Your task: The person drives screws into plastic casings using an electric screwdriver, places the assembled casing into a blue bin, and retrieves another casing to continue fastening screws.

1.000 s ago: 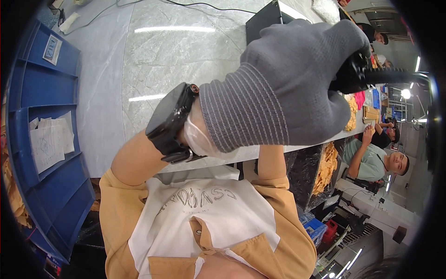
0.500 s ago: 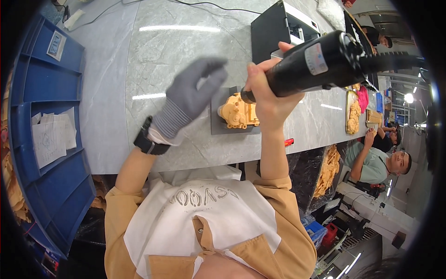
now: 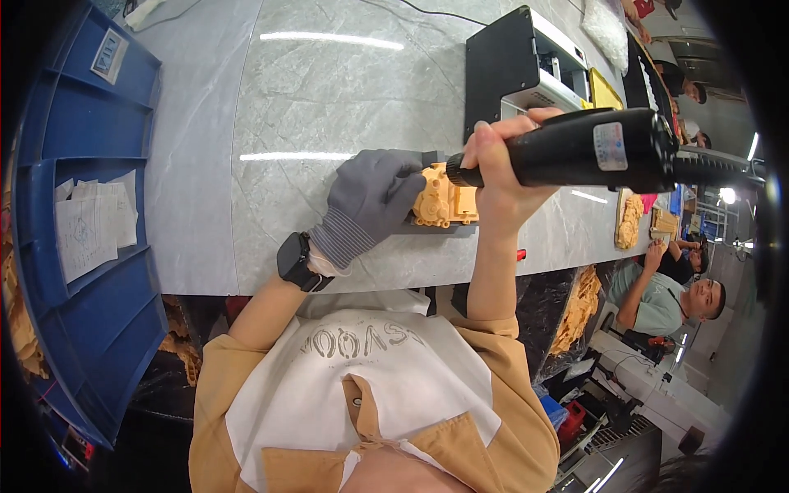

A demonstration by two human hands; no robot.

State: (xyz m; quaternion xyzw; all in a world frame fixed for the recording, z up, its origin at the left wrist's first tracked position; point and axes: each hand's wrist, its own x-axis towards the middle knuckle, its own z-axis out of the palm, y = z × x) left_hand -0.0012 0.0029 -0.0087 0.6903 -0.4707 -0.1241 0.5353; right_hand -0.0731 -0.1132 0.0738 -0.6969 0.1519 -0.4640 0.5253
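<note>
My right hand (image 3: 501,177) is wrapped round a thick black corded power tool (image 3: 575,149), tilted nearly level, its narrow ribbed nose pointing left. That nose reaches the upper edge of an orange housing-like part (image 3: 436,197) with raised round bosses; whether it touches cannot be made out. A grey glove covers my left hand (image 3: 367,193), and its thumb and fingers close on the left end of the part. Some fingertips are hidden behind it. Under the part lies a dark grey square block (image 3: 448,231) on the marbled grey table (image 3: 320,107). My right hand is bare.
A black and silver box-shaped machine (image 3: 500,66) stands beyond the tool. To the left is a blue plastic bin (image 3: 99,156) holding papers (image 3: 86,234). A red object (image 3: 521,255) lies near the table's front edge. Co-workers (image 3: 657,296) sit along the right.
My left hand has come right and down from the air onto the orange part. The tool has tipped closer to level, and my right hand has shifted slightly right and down.
</note>
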